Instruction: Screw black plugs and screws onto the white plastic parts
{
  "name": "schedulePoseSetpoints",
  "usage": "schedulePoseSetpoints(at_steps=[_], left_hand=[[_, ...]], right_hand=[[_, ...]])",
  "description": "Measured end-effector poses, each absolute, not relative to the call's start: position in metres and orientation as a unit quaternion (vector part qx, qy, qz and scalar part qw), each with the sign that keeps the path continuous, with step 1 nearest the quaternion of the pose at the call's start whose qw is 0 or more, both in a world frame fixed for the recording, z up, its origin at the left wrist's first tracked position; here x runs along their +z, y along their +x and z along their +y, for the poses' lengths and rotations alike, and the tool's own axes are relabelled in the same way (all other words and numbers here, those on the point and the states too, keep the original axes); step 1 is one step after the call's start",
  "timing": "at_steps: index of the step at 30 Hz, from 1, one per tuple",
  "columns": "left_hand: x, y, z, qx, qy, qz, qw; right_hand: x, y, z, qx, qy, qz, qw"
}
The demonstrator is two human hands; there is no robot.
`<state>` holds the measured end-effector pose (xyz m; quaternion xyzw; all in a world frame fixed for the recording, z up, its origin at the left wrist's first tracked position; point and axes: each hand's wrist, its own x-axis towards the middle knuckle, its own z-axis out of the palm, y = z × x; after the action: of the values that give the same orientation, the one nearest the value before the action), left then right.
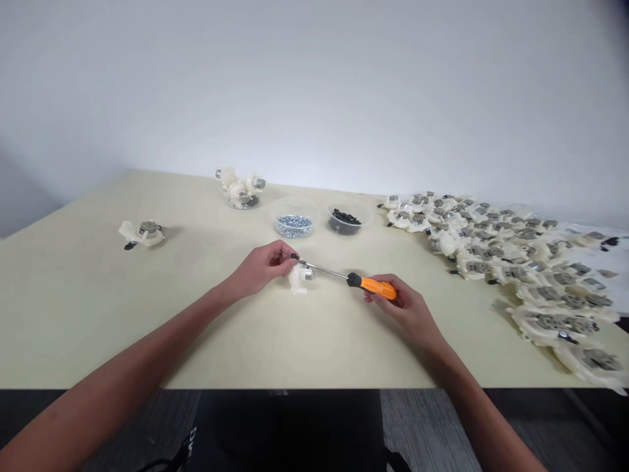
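As a left hand [263,265] pinches a cream plastic housing [299,278] near the front centre of the tabletop [98,314] and a right hand [403,309] grips an orange-handled screwdriver [373,286] at a small black screw [293,256], a slipping tip could knock the screw loose or jab the pinching hand.

**Pale counter against a plain white wall**

The smooth wall rises [314,85] behind the cream counter [73,314] under soft, even light; below the near edge, a grey striped floor [422,426] shows, darkening toward the sides.
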<state>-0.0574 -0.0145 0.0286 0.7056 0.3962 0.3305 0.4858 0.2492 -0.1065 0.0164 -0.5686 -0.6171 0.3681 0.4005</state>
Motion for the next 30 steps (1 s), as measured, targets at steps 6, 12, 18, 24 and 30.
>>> schedulePoseSetpoints(at_steps=[6, 12, 18, 24, 30], left_hand=[[0.029, -0.055, -0.017, 0.343, 0.697, 0.398, 0.487], [0.028, -0.056, -0.016, 0.339, 0.7, 0.399, 0.485], [0.03, -0.056, -0.016, 0.335, 0.71, 0.401, 0.472], [0.032, -0.055, -0.016, 0.329, 0.715, 0.406, 0.465], [0.033, -0.054, -0.013, 0.333, 0.71, 0.402, 0.472]], right_hand=[[0.017, 0.247, -0.108, 0.349, -0.592, -0.617, 0.383], [0.016, 0.25, -0.105, 0.319, -0.611, -0.614, 0.384], [0.012, 0.251, -0.104, 0.305, -0.614, -0.618, 0.385], [0.009, 0.256, -0.101, 0.284, -0.599, -0.624, 0.413], [0.01, 0.26, -0.095, 0.252, -0.583, -0.651, 0.416]])
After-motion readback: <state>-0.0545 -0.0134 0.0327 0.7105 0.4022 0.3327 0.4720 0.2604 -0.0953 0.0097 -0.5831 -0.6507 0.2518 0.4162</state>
